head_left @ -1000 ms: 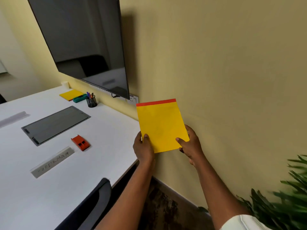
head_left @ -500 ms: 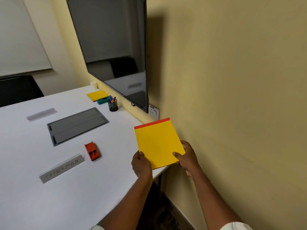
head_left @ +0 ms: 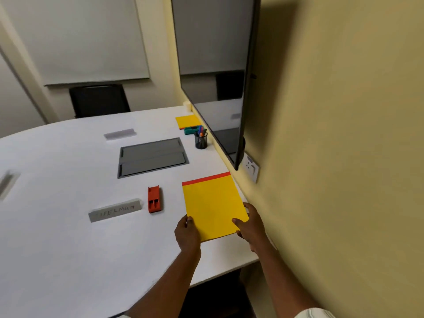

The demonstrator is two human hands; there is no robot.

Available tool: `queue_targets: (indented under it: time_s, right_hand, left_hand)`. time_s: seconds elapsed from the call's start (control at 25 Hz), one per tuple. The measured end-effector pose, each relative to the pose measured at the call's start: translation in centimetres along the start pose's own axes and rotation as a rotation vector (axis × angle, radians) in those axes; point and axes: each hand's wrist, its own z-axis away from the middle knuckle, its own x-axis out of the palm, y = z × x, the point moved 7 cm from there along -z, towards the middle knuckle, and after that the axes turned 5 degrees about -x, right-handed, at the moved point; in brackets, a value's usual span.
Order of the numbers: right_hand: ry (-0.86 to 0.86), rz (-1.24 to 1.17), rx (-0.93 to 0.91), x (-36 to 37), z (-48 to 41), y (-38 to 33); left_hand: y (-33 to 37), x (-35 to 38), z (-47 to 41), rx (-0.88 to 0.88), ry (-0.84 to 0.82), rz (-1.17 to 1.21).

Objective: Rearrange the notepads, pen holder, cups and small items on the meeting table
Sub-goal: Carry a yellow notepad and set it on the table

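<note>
Both hands on the yellow notepad (head_left: 212, 205): left hand (head_left: 187, 235) pinches its near-left corner and right hand (head_left: 251, 226) grips the near-right one. The pad is low over the table (head_left: 68, 249) at the wall-side edge; can't tell if it's touching. The black mesh pen holder (head_left: 201, 141) stands farther back by the TV (head_left: 213, 65) with several pens upright in it, and a second notepad (head_left: 188, 121) lies just beyond.
</note>
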Motion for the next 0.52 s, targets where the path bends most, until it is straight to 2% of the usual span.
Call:
queue_targets:
  time_s: [0.24,0.52]
  right_hand:
    - [-0.078,-0.001,-0.007,3.8,-4.9,-0.5]
    - [0.002,0.002,0.01,5.3,-10.4,-1.1]
  left_hand:
    - [1.5,-0.3,-4.2,0.018,0.015,0.079]
    - [4.1,2.6,-10.1,0.016,-0.18,0.006]
